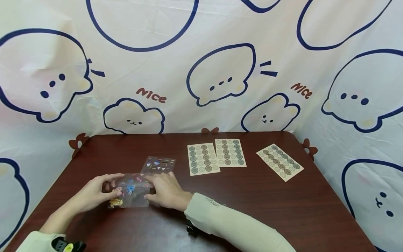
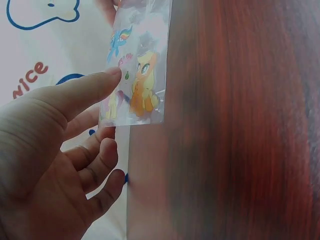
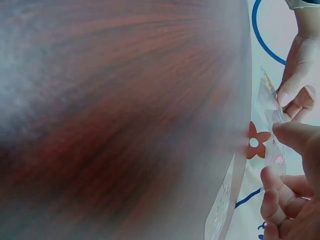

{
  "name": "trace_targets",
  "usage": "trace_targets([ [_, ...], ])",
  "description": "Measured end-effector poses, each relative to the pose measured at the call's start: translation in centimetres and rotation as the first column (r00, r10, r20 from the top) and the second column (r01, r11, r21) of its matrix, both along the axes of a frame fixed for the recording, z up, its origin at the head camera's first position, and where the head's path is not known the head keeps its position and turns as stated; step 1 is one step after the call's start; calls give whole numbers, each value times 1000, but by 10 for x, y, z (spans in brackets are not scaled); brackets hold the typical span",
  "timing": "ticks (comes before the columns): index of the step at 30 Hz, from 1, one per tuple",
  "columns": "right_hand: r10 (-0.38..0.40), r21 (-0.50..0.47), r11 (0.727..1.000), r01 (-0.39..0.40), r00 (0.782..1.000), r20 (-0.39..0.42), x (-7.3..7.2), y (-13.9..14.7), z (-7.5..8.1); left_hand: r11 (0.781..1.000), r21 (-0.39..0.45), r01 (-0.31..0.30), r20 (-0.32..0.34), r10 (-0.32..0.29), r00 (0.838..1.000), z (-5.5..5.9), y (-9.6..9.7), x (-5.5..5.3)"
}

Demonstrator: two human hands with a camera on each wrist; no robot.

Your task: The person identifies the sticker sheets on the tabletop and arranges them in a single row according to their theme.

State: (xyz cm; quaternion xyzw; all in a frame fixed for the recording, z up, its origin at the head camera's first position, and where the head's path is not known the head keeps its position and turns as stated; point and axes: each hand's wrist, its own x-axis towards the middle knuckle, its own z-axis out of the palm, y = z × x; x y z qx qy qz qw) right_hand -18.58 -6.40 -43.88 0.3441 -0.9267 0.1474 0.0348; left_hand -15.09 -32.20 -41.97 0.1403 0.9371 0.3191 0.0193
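Observation:
A clear plastic sticker sheet (image 1: 136, 198) with colourful cartoon ponies is held up off the table between both hands. My left hand (image 1: 91, 194) pinches its left side, thumb on the front and fingers behind. At the right edge, my right hand (image 1: 168, 191) grips it between thumb and fingers. The left wrist view shows an orange pony (image 2: 144, 87) near one end of the sheet, and the left thumb (image 2: 95, 90) lying across its side. From the right wrist, the sheet (image 3: 274, 112) appears nearly edge-on.
Just behind the hands, another transparent sheet (image 1: 162, 163) with small dark and white shapes lies on the brown table (image 1: 252, 210). Farther back are cream sheets of round stickers, two side by side (image 1: 204, 159) and one at the right (image 1: 280, 162). A patterned cloth (image 1: 176, 70) surrounds the table.

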Motion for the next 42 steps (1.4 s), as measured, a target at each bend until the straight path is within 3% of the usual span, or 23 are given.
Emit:
trace_targets([
  [16,38,22,999,-38,999,-2,10,19,-3,998,35,42,105,-45,993,-1,11,3],
  [33,98,59,993,-101,994,47,20,25,-8,993,54,108,167,-116,979,-14,13,11],
  [42,89,51,994,-95,989,121,21,24,-11,989,72,129,199,-141,970,-21,11,12],
])
